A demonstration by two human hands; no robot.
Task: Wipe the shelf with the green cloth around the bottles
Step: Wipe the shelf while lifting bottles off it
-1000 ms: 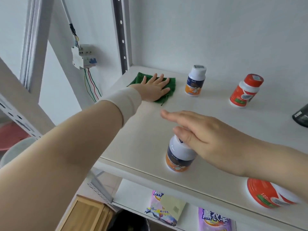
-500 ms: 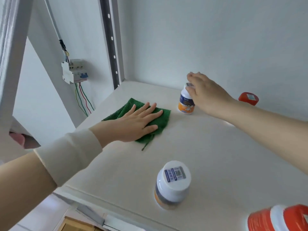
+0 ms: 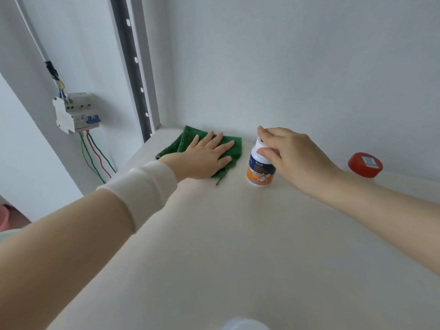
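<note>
The green cloth [image 3: 188, 142] lies flat near the back left corner of the cream shelf [image 3: 238, 246]. My left hand [image 3: 206, 158] presses on it with fingers spread. Just right of the cloth stands a white bottle with a blue and orange label [image 3: 259, 173]. My right hand [image 3: 288, 153] is closed around its cap and upper part. A red-capped bottle [image 3: 365, 164] stands further right by the back wall, its body hidden behind my right forearm. The white cap of another bottle [image 3: 245, 325] shows at the bottom edge.
A grey perforated upright post [image 3: 137, 75] rises at the shelf's back left corner. Left of it a white circuit breaker [image 3: 75, 113] with coloured wires hangs on the wall. The white back wall runs directly behind the bottles.
My left hand has slid the cloth back toward the rear wall. My right hand has closed lower around the blue and orange bottle. The view has moved closer, pushing the front bottle to the bottom edge.
</note>
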